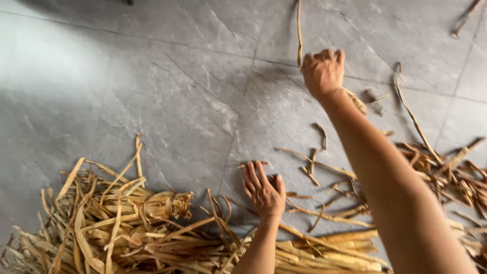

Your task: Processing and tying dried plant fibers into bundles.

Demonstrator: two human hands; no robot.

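Grey stone floor [152, 91] fills the frame. A heap of dried leaves [127, 228] sprawls along the bottom. Right hand [323, 72], upper centre, fingers curled round a long strip [299, 35] running to the top edge. Left hand [264, 190], lower centre, fingers spread flat on the floor, grasping nothing.

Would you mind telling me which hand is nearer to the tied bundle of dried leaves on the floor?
The left hand. It rests open on the floor just right of the tied bundle. The right hand is stretched far up and to the right, gripping a long dried strip.
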